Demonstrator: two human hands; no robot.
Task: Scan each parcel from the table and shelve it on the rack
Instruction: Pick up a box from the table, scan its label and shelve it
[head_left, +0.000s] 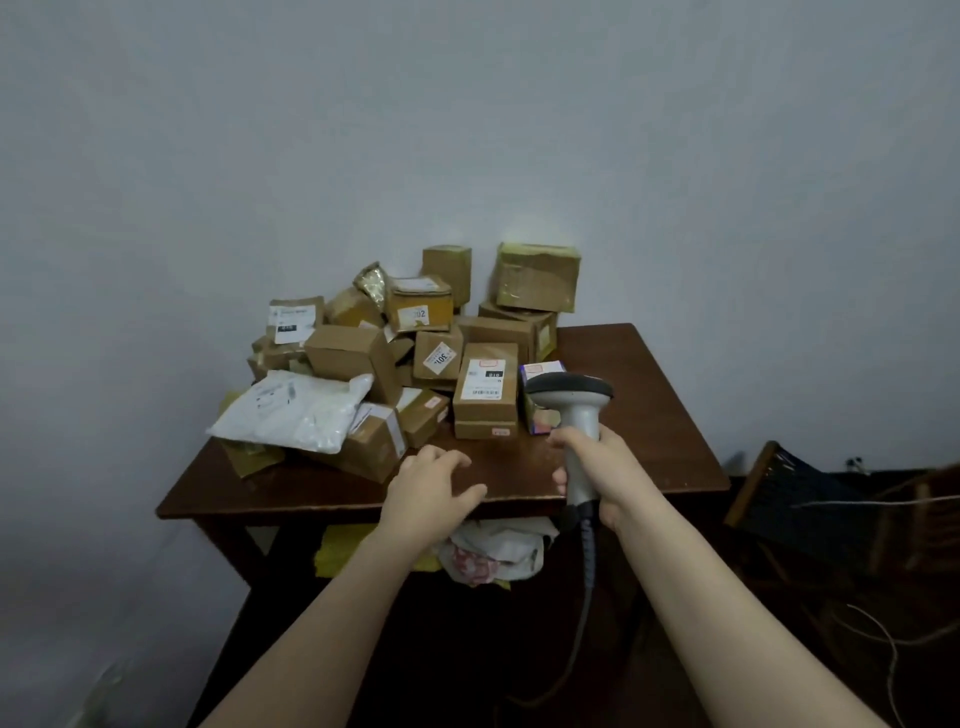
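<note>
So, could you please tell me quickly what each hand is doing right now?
Left hand: open, holding nothing, fingers loosely spread above the table.
Right hand: gripping the barcode scanner by its handle.

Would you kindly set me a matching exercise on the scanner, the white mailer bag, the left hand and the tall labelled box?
Things: 1 scanner; 2 white mailer bag; 3 left hand; 4 tall labelled box.
States: A at the left of the parcel pile; B open near the front of the table; C gripped by the right hand; D upright beside the scanner's head.
Pairs: 1-C; 2-A; 3-B; 4-D.
</note>
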